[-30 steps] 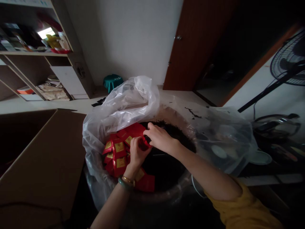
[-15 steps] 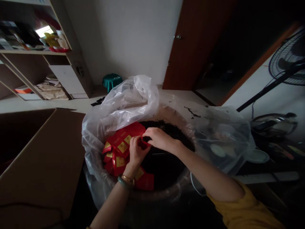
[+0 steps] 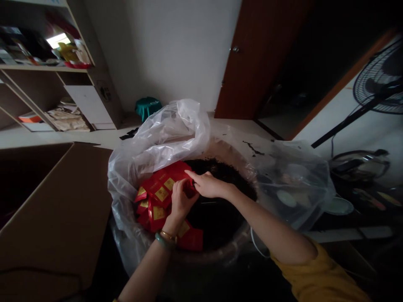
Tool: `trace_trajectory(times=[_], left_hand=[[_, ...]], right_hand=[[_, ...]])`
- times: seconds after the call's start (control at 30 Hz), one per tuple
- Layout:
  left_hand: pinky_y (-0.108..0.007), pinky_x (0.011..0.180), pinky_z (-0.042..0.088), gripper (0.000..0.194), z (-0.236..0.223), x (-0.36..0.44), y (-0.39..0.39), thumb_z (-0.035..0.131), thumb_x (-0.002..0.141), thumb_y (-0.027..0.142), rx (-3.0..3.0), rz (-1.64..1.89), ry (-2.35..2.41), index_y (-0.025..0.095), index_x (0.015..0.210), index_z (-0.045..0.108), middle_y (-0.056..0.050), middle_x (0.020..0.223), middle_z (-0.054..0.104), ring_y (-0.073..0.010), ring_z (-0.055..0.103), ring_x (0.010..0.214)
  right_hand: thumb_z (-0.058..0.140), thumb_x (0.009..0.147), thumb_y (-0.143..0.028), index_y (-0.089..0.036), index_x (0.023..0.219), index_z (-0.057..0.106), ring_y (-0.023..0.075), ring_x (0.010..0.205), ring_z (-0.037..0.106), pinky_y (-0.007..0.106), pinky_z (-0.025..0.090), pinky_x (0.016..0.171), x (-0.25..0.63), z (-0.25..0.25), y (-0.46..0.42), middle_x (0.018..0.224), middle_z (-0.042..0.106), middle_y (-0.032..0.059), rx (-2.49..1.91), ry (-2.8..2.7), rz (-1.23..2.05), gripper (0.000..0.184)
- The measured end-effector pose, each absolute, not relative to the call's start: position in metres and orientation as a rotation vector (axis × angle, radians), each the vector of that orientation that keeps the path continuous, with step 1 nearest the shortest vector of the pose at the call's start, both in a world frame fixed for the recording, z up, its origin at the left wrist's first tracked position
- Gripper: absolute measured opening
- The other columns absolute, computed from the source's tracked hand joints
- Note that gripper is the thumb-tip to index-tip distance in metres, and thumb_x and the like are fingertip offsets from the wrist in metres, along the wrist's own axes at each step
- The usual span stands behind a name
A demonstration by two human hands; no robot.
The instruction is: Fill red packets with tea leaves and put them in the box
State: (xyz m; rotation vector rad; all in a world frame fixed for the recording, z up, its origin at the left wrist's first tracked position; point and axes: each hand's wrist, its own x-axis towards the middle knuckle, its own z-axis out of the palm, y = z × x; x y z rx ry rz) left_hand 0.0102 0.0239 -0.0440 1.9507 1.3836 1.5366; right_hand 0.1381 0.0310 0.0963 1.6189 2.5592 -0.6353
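My left hand (image 3: pixel 182 201) is closed around a small red packet (image 3: pixel 189 183), held upright above the basket with its top towards my right hand. My right hand (image 3: pixel 208 184) is at the packet's rim, index finger stretched out across the top and the other fingers curled, partly hidden. A little dark material shows at the packet's mouth. Below lies a round basket (image 3: pixel 231 247) lined with clear plastic (image 3: pixel 189 126). Dark loose leaf-like material (image 3: pixel 234 176) fills its right side. Several red packets with gold labels (image 3: pixel 161 193) are piled on the left.
An open cardboard box (image 3: pixel 59 201) stands at the left. Further back are shelves (image 3: pixel 47 69), a green covered bin (image 3: pixel 147 107) and a brown door (image 3: pixel 252 63). On the right are a fan (image 3: pixel 379 79), a plastic bag (image 3: pixel 292 180) and a lidded pan (image 3: pixel 360 163).
My right index finger has lifted and straightened over the packet's top, where it was bent in a pinch before. My left hand has kept its place.
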Motion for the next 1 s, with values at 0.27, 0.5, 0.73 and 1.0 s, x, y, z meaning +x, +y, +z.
trace_trajectory(times=[0.27,0.5,0.73,1.0], left_hand=[[-0.045,0.085,0.048,0.054,-0.051,0.011,0.027,0.074,0.061,0.02,2.104,1.355,1.483,0.02,0.111,0.054,-0.008,0.101,0.064,-0.0272,0.058,0.095],[-0.042,0.082,0.051,0.047,-0.06,0.013,0.029,0.072,0.065,0.022,2.111,1.298,1.472,0.019,0.109,0.055,-0.007,0.095,0.065,-0.0252,0.063,0.089],[-0.04,0.082,0.051,0.044,-0.047,0.012,0.028,0.072,0.066,0.025,1.993,1.373,1.445,0.019,0.106,0.054,-0.007,0.099,0.064,-0.0243,0.062,0.092],[-0.036,0.073,0.052,0.046,-0.049,0.012,0.024,0.071,0.063,0.022,1.812,1.341,1.448,0.017,0.105,0.052,-0.005,0.092,0.064,-0.0212,0.063,0.081]], right_hand=[[0.062,0.08,-0.025,-0.009,0.132,0.043,0.0284,0.104,0.064,0.04,0.039,0.093,0.144,0.071,0.03,0.108,0.069,0.0179,1.857,2.568,-0.579,0.057],[0.051,0.085,-0.013,-0.018,0.119,0.058,0.0203,0.099,0.065,0.029,0.046,0.083,0.154,0.066,0.036,0.109,0.07,0.0092,1.594,2.745,-0.952,0.035],[0.053,0.083,-0.01,-0.017,0.095,0.069,0.0152,0.088,0.067,0.027,0.049,0.083,0.157,0.078,0.036,0.095,0.073,0.0038,1.82,3.016,-1.186,0.022],[0.048,0.091,-0.021,-0.016,0.118,0.061,0.0196,0.095,0.067,0.037,0.04,0.097,0.139,0.088,0.016,0.1,0.073,0.0107,1.759,2.859,-0.644,0.03]])
